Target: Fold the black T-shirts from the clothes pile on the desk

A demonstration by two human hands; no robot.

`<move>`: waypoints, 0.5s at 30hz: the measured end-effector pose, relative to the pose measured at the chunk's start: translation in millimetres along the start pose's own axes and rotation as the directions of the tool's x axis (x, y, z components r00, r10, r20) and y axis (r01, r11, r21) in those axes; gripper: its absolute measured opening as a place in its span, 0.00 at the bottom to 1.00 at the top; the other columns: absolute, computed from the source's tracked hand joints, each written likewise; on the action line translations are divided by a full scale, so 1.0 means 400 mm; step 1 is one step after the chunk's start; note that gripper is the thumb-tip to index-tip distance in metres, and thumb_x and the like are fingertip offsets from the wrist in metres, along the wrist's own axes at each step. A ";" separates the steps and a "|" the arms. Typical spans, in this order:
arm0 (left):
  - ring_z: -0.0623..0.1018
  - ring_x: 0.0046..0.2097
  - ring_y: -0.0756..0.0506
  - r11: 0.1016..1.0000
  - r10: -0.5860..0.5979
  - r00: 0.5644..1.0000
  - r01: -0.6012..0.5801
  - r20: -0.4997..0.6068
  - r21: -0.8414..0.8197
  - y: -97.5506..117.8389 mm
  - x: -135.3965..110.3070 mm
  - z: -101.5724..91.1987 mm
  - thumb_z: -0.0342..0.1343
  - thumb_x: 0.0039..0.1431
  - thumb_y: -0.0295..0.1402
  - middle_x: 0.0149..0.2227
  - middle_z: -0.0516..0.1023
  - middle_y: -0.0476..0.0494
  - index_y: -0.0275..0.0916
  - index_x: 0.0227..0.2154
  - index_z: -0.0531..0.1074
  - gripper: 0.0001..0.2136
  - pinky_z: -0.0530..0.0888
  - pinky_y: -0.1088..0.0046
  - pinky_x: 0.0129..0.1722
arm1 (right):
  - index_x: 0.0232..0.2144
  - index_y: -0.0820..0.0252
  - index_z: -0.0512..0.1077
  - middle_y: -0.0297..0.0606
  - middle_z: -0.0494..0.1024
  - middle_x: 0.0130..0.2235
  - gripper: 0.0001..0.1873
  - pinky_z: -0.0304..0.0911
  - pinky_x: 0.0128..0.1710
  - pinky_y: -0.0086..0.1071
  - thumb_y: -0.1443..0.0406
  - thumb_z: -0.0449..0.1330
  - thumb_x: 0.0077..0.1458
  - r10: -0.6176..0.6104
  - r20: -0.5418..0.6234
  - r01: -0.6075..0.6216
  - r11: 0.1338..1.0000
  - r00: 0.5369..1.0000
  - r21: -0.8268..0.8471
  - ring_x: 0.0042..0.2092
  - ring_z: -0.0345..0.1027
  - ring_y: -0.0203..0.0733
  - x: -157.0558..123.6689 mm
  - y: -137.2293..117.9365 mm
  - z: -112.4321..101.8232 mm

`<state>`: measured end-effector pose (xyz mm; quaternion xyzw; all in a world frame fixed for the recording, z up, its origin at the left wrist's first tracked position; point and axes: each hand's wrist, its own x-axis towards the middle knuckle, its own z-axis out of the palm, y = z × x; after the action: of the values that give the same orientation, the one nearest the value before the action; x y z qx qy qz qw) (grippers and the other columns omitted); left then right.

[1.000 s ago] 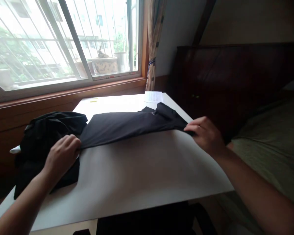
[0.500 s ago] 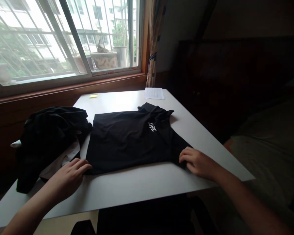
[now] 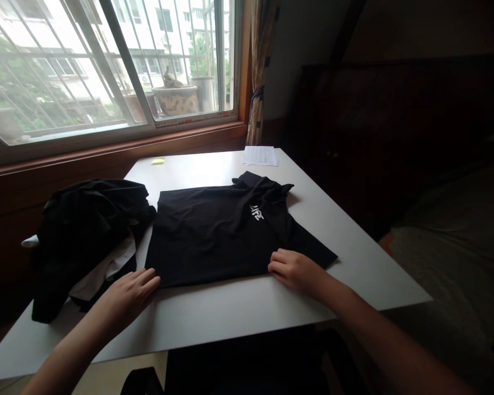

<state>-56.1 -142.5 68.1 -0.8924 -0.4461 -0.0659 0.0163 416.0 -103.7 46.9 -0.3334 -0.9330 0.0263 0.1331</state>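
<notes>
A black T-shirt (image 3: 214,230) with white lettering on its chest lies flat on the white table (image 3: 239,312), its hem to the left and its collar to the right. My left hand (image 3: 138,288) is closed on the near corner of the hem. Along the near side edge, close to the sleeve, my right hand (image 3: 292,267) pinches the T-shirt's fabric with bent fingers. The near sleeve stretches out flat past my right hand. Both sets of fingertips are partly hidden against the dark cloth.
A heap of dark clothes (image 3: 93,236) with some pale cloth sits at the table's left. Papers (image 3: 260,156) and a yellow sticky note (image 3: 158,161) lie near the far edge. Behind stand a barred window (image 3: 107,66) and a tied curtain (image 3: 257,99). A dark chair (image 3: 247,362) is below the near edge.
My right hand has moved left from the near sleeve to the T-shirt's side edge. The sleeve now lies spread out flat. My left hand stays at the hem corner, shifted slightly right.
</notes>
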 end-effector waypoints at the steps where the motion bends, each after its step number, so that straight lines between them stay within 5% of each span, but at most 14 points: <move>1: 0.77 0.37 0.45 1.000 -0.005 1.000 0.005 0.003 -0.004 -0.002 -0.005 -0.001 0.49 0.66 0.28 0.34 0.75 0.45 0.42 0.33 0.73 0.09 0.75 0.71 0.41 | 0.34 0.59 0.74 0.37 0.75 0.37 0.06 0.66 0.39 0.34 0.73 0.59 0.62 -0.012 -0.004 0.012 1.000 1.000 -0.002 0.38 0.67 0.40 -0.009 0.000 0.002; 9: 0.76 0.37 0.46 0.999 -0.006 0.991 0.012 0.130 -0.047 -0.002 0.023 -0.032 0.53 0.64 0.27 0.37 0.76 0.44 0.42 0.32 0.75 0.07 0.75 0.71 0.37 | 0.50 0.58 0.75 0.42 0.77 0.44 0.16 0.71 0.47 0.41 0.73 0.58 0.62 -0.033 -0.134 0.039 0.998 0.991 0.049 0.46 0.70 0.45 -0.086 -0.015 0.012; 13: 0.77 0.50 0.41 0.992 0.117 0.993 -0.117 -0.006 -0.050 0.087 0.126 -0.027 0.53 0.68 0.33 0.52 0.76 0.40 0.43 0.52 0.74 0.12 0.76 0.63 0.49 | 0.56 0.59 0.73 0.45 0.77 0.47 0.21 0.71 0.51 0.44 0.71 0.57 0.62 -0.006 -0.134 0.018 0.996 0.991 0.083 0.49 0.69 0.48 -0.105 -0.022 0.025; 15: 0.69 0.64 0.38 0.970 0.230 0.971 -0.234 -0.064 -0.071 0.160 0.188 -0.004 0.52 0.70 0.37 0.62 0.70 0.39 0.43 0.61 0.67 0.19 0.70 0.57 0.61 | 0.58 0.60 0.72 0.45 0.76 0.48 0.22 0.70 0.52 0.45 0.71 0.57 0.62 0.008 -0.131 0.004 0.995 0.991 0.095 0.50 0.69 0.48 -0.107 -0.026 0.027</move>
<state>39.6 -121.4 81.5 -0.9362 -0.3352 -0.1055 0.0012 438.6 -138.4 28.0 -0.3286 -0.9195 0.0490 0.2100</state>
